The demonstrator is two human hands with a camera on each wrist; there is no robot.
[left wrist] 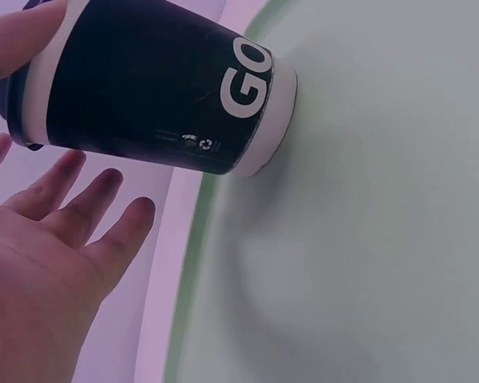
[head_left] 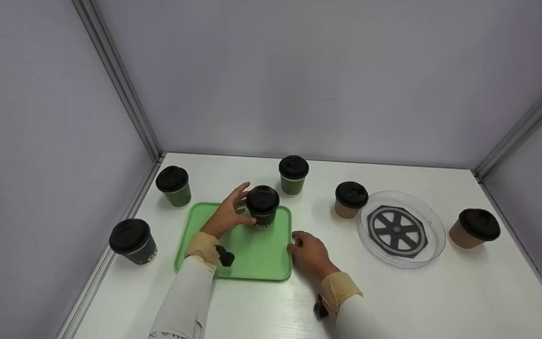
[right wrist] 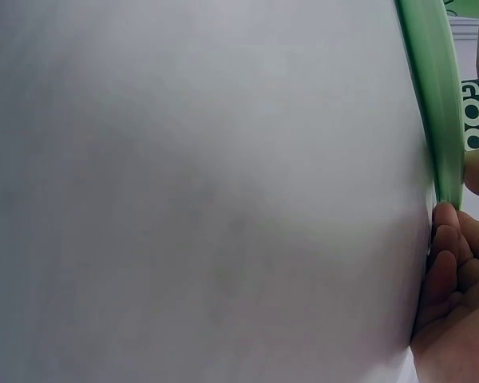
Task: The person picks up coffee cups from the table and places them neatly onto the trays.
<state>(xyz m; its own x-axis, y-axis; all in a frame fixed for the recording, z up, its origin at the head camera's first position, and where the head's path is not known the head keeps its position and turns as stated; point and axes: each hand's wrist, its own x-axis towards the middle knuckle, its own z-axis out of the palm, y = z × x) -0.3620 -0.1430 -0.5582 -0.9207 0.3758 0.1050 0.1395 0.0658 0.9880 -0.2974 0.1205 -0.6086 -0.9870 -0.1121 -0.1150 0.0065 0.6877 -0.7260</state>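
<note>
On the green tray (head_left: 252,259) stands a black paper cup (left wrist: 144,88) with white lettering and a black lid. My left hand (head_left: 226,216) is around it, thumb at the near side and the other fingers spread behind; in the left wrist view several straight fingers stand apart from its wall. At the tray's right edge, my right hand (head_left: 311,254) grips the rim (right wrist: 439,104), thumb above and curled fingers below, as the right wrist view shows.
Left of the tray are a black cup (head_left: 132,241) and a green cup (head_left: 175,186); another green cup (head_left: 293,175) stands behind. To the right, two brown cups (head_left: 350,200) flank a clear round dish (head_left: 435,245) with a dark wheel-like pattern. Walls (head_left: 318,84) enclose the white table.
</note>
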